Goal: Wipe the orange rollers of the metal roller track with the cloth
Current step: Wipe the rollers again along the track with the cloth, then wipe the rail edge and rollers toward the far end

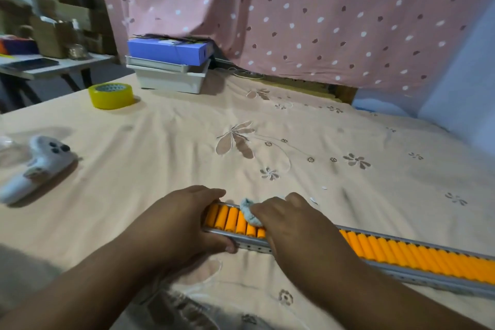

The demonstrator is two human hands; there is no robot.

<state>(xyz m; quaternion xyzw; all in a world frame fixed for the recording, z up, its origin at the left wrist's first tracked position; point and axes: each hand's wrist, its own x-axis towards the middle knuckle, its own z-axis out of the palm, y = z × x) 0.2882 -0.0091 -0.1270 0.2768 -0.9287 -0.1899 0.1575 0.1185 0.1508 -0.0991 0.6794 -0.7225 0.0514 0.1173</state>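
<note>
Your right hand is closing its grip around a small, crumpled pale grey-blue cloth, fingers curled over it and pressing it down onto the orange plastic rollers near the left end of the long metal roller track. Only a bunched corner of the cloth is showing past your fingertips. Your left hand is wrapping the very end of the track in a closed grip, fingers hooking over the far rail and your thumb lying along the perforated near rail, steadying it.

The track is lying flat on the peach embroidered fabric covering the surface, running from under your hands away to the right and out of the frame's edge, with its row of orange rollers sitting side by side between the two grey rails.

Further out to the left, a white game controller with dark buttons is resting on the fabric. Beyond it, a roll of yellow adhesive tape is lying flat. Behind that, a blue cardboard box is sitting on stacked white plastic trays. A pink curtain with white and dark spots is hanging at the back. No writing or brand mark is clear enough to read on any of these things.
</note>
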